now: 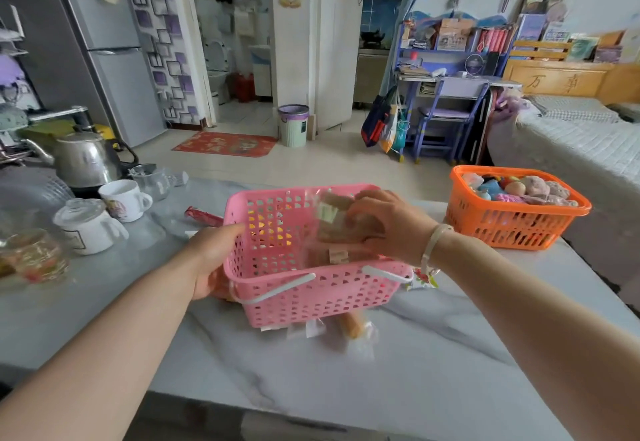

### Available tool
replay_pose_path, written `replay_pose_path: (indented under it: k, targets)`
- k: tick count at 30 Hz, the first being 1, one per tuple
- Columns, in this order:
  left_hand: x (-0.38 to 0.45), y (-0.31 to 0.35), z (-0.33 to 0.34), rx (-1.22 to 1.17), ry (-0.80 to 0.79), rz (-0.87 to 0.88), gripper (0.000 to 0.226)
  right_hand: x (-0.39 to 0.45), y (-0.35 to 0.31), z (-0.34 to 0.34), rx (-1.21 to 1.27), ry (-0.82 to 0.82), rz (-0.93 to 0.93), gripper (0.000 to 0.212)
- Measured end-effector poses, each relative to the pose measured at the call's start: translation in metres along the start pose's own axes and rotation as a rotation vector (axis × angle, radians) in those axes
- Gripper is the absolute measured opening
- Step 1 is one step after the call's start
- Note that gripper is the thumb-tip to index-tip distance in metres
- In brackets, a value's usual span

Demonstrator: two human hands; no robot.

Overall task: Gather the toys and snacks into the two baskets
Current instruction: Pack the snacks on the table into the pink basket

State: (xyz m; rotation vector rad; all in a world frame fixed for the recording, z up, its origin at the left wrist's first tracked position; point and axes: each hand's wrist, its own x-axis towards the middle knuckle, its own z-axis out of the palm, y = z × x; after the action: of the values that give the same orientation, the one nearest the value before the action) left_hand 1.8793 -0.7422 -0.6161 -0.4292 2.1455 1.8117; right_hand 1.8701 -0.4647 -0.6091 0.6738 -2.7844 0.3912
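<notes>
Currently the right hand (388, 220) grips a clear-wrapped snack packet (334, 220) over the pink perforated plastic basket (311, 288); the left hand (211, 260), fingers loosely open, should brace its wall during release.

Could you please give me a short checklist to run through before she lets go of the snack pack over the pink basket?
1. Snack pack over the pink basket opening, held by the right hand: ok.
2. Left hand steadying the basket's left wall: ok.
3. Basket flat on the table: not ok, it is tilted, with wrapped snacks under its near edge.
4. Room inside the basket: ok, only a few packs in it.
5. All snacks gathered: not ok, a red wrapped snack lies behind the basket.
6. Orange basket clear of the hands, holding toys: ok.
</notes>
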Motion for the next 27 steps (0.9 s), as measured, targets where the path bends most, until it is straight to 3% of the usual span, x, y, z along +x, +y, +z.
replay_pose_path:
  k: [3,5,11,14,17,21,23,25,27]
  targets:
    - [-0.004,-0.001,-0.006,0.011,-0.016,-0.013,0.033,0.013,-0.009,0.011,-0.175,-0.243,0.006,0.037]
    - [-0.005,-0.003,-0.011,0.009,-0.04,-0.045,0.035,0.02,-0.012,0.015,-0.307,-0.321,0.069,0.046]
    - [0.002,-0.014,-0.022,0.019,-0.052,-0.091,0.039,0.029,-0.017,0.035,-0.378,-0.31,0.127,0.047]
    - [0.009,-0.018,-0.026,0.021,-0.047,-0.117,0.039,0.032,-0.018,0.046,-0.378,-0.397,0.138,0.068]
    - [0.017,-0.023,-0.028,0.007,-0.063,-0.14,0.04,0.037,-0.016,0.054,-0.415,-0.429,0.143,0.075]
    - [0.026,-0.027,-0.03,-0.021,-0.065,-0.163,0.039,0.045,-0.016,0.06,-0.414,-0.426,0.126,0.076]
    - [0.03,-0.027,-0.033,-0.035,-0.059,-0.168,0.037,0.047,-0.018,0.054,-0.297,-0.38,0.15,0.073]
    - [0.033,-0.027,-0.038,-0.061,-0.053,-0.181,0.037,0.048,-0.02,0.048,-0.112,-0.249,0.186,0.062]
    - [0.034,-0.026,-0.044,-0.071,-0.036,-0.185,0.035,0.048,-0.017,0.047,0.059,-0.014,0.229,0.049]
